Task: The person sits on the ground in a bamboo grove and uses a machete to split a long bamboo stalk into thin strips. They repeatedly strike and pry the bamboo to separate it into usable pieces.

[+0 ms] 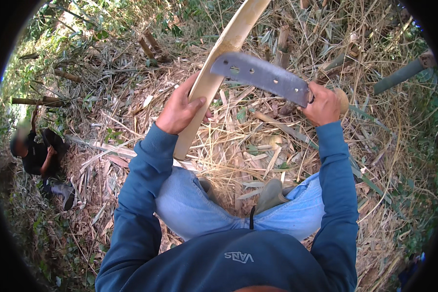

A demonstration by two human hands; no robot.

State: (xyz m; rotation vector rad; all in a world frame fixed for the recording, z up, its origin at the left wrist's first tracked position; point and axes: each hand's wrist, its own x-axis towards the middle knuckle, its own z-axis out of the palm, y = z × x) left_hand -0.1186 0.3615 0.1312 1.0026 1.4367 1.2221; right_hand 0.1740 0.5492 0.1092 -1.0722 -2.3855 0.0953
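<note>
A long, pale split bamboo strip (231, 36) slants from above my lap up past the top of the view. Around its lower part my left hand (181, 108) is wrapped, with the thumb over the pale face. My right hand (322, 103) grips the wooden handle (343, 100) of a machete (265, 77), whose wide grey blade has several holes along it. The blade points left, and its far end overlaps the strip a little above my left hand; whether it touches is unclear. Fingers of my right hand hide most of the handle.
Dry leaves and bamboo shavings (248, 165) litter the ground before my boots (271, 194). Cut bamboo stumps (146, 47) stand at the upper left, another stump (283, 44) beyond the blade. A green bamboo pole (401, 75) lies at right. At left sits another person (41, 151) in dark clothes.
</note>
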